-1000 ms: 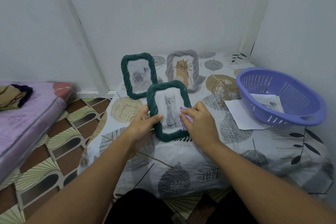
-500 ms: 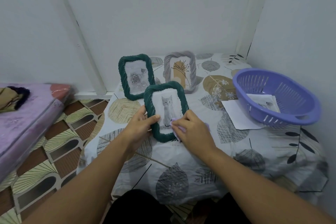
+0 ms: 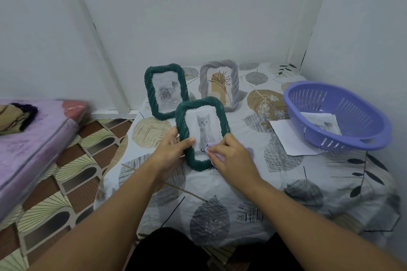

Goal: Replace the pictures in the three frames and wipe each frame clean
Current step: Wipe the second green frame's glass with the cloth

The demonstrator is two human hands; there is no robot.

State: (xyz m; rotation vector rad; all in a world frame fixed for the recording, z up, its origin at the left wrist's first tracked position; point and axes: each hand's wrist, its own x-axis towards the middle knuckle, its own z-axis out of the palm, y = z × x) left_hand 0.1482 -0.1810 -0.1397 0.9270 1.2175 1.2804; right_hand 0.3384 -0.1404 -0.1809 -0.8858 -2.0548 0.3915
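While the left hand (image 3: 174, 154) gripped the left edge of the green cat frame (image 3: 202, 134) at picture centre, fingers curled behind and thumb across the front rim, the frame stood tilted back toward the camera, its bottom edge on or just above the table (image 3: 242, 215); can't tell which. Likely held that way to brace it against wiping pressure.

Right hand (image 3: 233, 156) had its fingers closed on a lilac cloth (image 3: 217, 154), pressing it to the lower right of the glass, over the cat picture's base. Cloth bunched under the fingers, so contact looked limited to a small patch.

Green rose frame (image 3: 166, 91) and grey frame (image 3: 220, 84) stood upright behind, just above centre, near the wall, side by side but apart. Presumably parked there to keep the work area free.

Purple basket (image 3: 337, 116) sat at right, with a printed sheet (image 3: 319, 122) inside it and a white sheet (image 3: 286, 138) partly under its near rim. Probably the pictures taken out, but not verifiable.

Judgement: wipe step on the cat frame. Whether the other two are done isn't readable.

Risk: pressing too hard on the tilted frame could make it slip from the one-sided grip.
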